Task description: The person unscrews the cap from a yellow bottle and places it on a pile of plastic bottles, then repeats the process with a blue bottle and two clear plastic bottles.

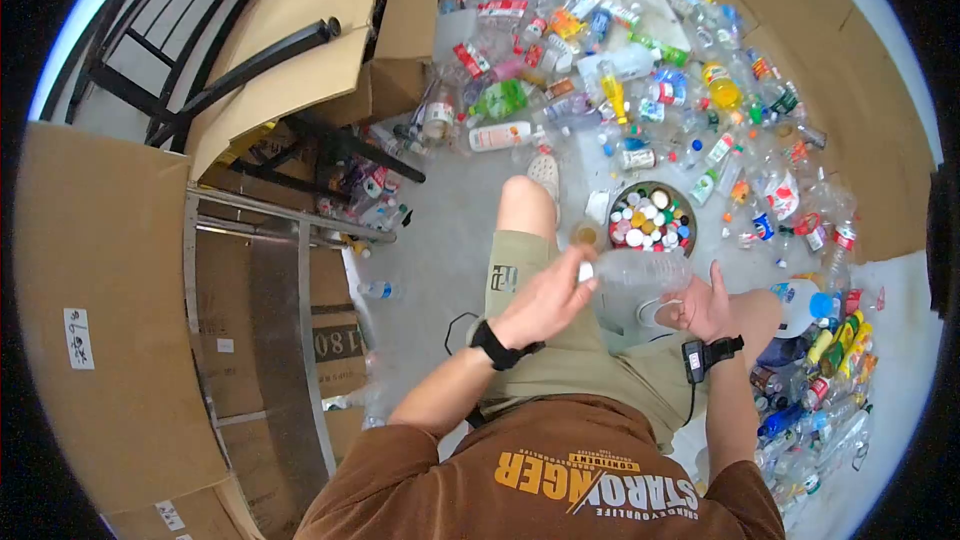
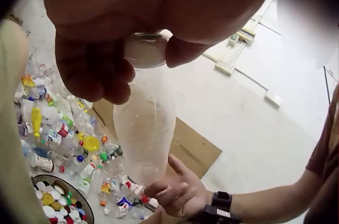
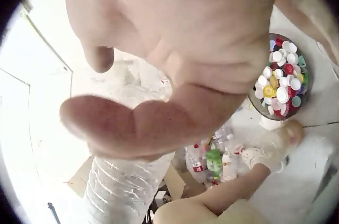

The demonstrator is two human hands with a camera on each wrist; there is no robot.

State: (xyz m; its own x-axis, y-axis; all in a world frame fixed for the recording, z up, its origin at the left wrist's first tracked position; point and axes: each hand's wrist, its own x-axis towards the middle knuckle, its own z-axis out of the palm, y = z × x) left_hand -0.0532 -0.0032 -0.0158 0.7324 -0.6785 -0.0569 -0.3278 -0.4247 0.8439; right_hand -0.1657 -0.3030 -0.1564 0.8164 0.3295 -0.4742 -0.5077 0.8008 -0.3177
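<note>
Fingers of the left hand [image 1: 548, 294] are pinching the white cap [image 1: 586, 271]; the clear bottle [image 1: 642, 268], likely light, dentable, best gripped by its neck, is extending toward the right hand's [image 1: 706, 310] loose fingers.

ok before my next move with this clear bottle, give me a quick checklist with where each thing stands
1. Left hand on the white cap: ok, fingers pinch it.
2. Cap free of the clear bottle: cannot tell, it lines up with the neck.
3. Right hand gripping the bottle: not ok, thumb spread, fingers at the base end.
4. Bottle empty: ok, no liquid shows.
5. Bowl uncovered: ok, loose caps show inside.
</note>
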